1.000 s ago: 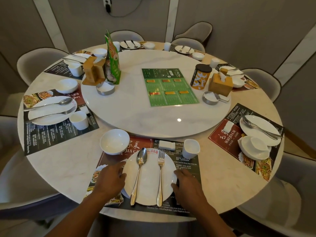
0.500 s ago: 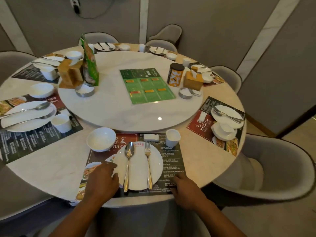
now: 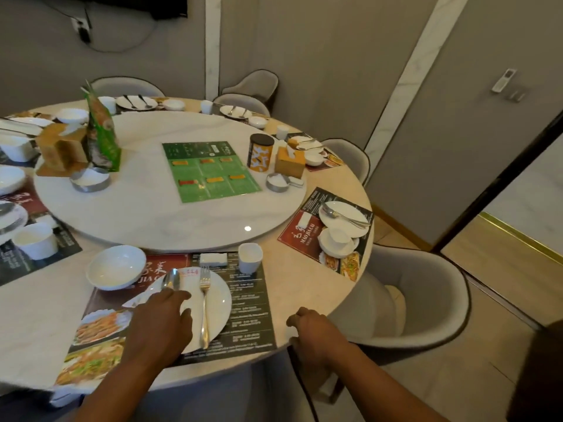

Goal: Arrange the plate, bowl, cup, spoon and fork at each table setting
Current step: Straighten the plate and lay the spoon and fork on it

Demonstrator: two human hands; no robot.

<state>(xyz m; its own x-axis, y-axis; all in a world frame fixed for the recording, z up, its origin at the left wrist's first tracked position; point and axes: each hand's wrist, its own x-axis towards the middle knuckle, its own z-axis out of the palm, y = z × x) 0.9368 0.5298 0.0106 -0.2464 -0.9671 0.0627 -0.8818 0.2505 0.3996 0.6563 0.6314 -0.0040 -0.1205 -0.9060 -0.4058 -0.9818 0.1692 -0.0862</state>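
- Resting across the left part of the plate (image 3: 220,300), the left hand (image 3: 161,325) lies with its fingers fairly straight and spread, and holds nothing that shows. Judging by the pose, it is steadying or nudging the plate so that it sits square on the placemat (image 3: 253,315).
- Only the head of the spoon (image 3: 170,280) shows, just past the fingertips on the plate's far left. Its handle is hidden under the hand.
- The fork (image 3: 204,306) lies lengthwise on the plate to the right of the spoon, tines pointing away. The two seem laid side by side for a diner to pick up.
- The bowl (image 3: 117,268) stands off the plate's far left, partly on the placemat, and the cup (image 3: 250,257) stands off its far right. A small white packet (image 3: 213,258) lies between them, just beyond the plate's far rim. This setting looks almost finished.
- Well to the right of the plate and off the placemat, the right hand (image 3: 313,333) sits at the rim of the surface (image 3: 304,284) with its fingers curled. Whether it clasps the rim or nothing at all cannot be told; it may simply be bracing.
- Farther right of the plate, a second plate (image 3: 344,210) carries its cutlery at a slant. Next to it a second cup (image 3: 338,236) sits inside a second bowl (image 3: 330,249), so that setting probably still needs spreading out.
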